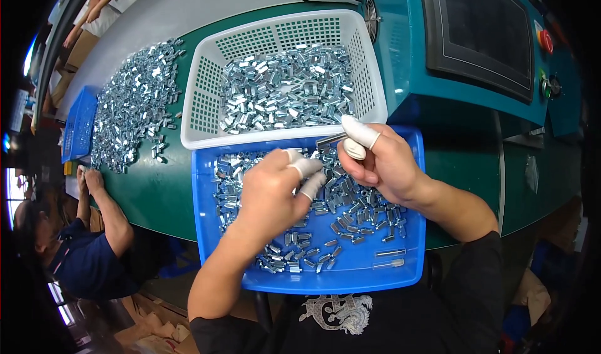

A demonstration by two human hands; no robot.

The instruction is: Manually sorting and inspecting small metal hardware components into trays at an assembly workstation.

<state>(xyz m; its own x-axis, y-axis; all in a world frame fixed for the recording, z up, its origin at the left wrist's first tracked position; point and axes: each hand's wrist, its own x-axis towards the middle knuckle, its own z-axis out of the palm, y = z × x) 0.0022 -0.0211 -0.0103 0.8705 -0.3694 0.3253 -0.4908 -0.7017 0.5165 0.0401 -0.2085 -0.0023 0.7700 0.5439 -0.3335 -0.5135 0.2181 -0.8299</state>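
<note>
My right hand [391, 163] pinches a slim metal rod [330, 141] between a thumb and finger wearing white finger cots, just above the near rim of a white basket. My left hand [269, 188], also in white finger cots, hangs over a blue tray [322, 283]. Its fingers are bent together, and whatever lies between them is hidden. Around and below both hands the tray holds many small shiny metal pieces [369, 210], like short hex fittings. Two slender clear tubes [389, 252] lie in the tray's near right corner.
Beyond the tray stands the white basket [379, 97] with more metal pieces. A large loose pile [134, 103] covers the table's left, beside a small blue bin [78, 125]. A teal machine with a dark screen [482, 31] stands right. Another person [94, 247] sits at left.
</note>
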